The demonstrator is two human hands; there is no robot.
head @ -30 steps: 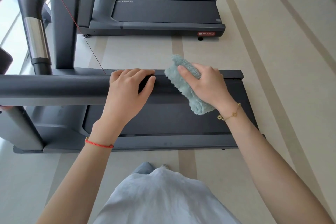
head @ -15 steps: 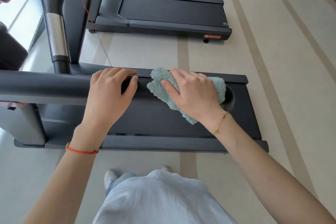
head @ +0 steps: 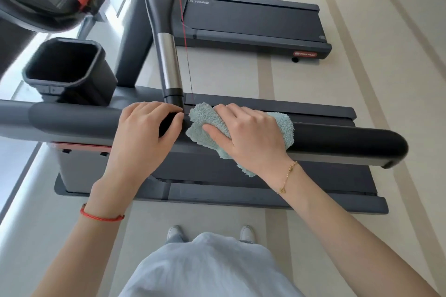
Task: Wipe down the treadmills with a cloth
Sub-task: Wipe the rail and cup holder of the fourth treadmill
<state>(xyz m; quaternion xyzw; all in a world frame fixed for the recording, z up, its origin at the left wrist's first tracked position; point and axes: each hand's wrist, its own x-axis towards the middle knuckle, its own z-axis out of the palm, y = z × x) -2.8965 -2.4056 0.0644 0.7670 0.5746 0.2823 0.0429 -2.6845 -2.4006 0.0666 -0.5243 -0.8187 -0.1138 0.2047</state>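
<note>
Evidently the one pale-green cloth (head: 284, 128) had travelled left along the near treadmill's black handrail (head: 350, 141) from its far-right end, so that stretch looked wiped. The right hand (head: 246, 135) pressed it down, fingers curled round the cloth and rail; the left hand (head: 142, 132) gripped the rail just beside it. Two treadmills showed, the second treadmill (head: 253, 24) farther off, one cup holder (head: 70, 67) at left.

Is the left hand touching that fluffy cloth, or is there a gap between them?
Apart. The head view shows a dark strip of handrail between the left hand and the cloth, which only the right hand grips.
</note>
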